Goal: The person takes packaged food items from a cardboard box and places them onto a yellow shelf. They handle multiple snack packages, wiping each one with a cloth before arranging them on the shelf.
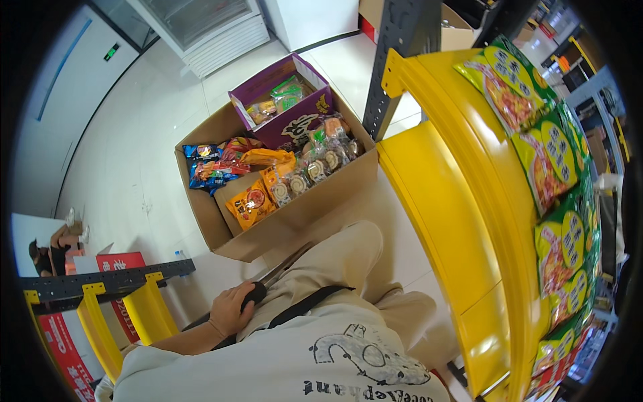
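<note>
At my left side, my left hand [230,310] is closed around a black rounded object [255,294], perhaps a handle end; most of it is hidden by my fingers. My right hand is out of view. Before my knees stands an open cardboard box [296,228]. It holds blue chip bags [201,168], red snack packets [238,156], orange snack bags [252,203] and clear-wrapped rolled pastries [317,171]. A purple carton [301,120] sits at the box's far end, with green-trimmed wrapped pastries [287,93] and small yellow packets [262,109] in it.
On my right, a yellow metal shelf [452,145] carries several green snack bags [550,156], beside a black perforated upright [384,75]. Another yellow-and-black rack [150,306] is at lower left, near red-and-white cartons [65,352]. A person [50,256] sits farther left. A glass-door cooler [216,30] stands ahead.
</note>
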A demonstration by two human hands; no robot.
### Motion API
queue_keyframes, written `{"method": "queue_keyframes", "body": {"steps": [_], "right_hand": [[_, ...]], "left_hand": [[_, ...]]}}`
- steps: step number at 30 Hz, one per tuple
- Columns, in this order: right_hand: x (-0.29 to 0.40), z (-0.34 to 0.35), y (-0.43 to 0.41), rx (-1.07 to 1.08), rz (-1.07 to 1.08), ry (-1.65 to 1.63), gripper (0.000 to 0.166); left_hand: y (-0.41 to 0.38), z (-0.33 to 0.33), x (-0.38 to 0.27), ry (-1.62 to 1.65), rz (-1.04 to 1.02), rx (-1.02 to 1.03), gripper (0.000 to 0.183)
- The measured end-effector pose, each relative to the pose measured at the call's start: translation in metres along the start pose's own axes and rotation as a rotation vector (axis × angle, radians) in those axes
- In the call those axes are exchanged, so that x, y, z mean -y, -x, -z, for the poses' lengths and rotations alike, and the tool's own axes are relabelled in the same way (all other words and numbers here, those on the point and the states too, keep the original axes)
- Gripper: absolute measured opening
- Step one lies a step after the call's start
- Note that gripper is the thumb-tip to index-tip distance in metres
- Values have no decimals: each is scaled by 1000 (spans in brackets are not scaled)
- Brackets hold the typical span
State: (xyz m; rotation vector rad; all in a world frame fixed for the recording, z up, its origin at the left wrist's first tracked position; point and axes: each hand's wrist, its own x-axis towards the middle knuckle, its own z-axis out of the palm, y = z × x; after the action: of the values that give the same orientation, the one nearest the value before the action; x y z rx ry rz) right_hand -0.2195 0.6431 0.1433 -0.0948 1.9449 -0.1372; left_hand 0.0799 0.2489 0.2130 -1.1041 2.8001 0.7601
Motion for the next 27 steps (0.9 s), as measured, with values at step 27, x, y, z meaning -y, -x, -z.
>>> {"method": "queue_keyframes", "body": {"steps": [27], "right_hand": [[-54, 102, 25, 157, -283, -35, 18]], "left_hand": [[14, -25, -41, -147, 568, 179, 16]]}}
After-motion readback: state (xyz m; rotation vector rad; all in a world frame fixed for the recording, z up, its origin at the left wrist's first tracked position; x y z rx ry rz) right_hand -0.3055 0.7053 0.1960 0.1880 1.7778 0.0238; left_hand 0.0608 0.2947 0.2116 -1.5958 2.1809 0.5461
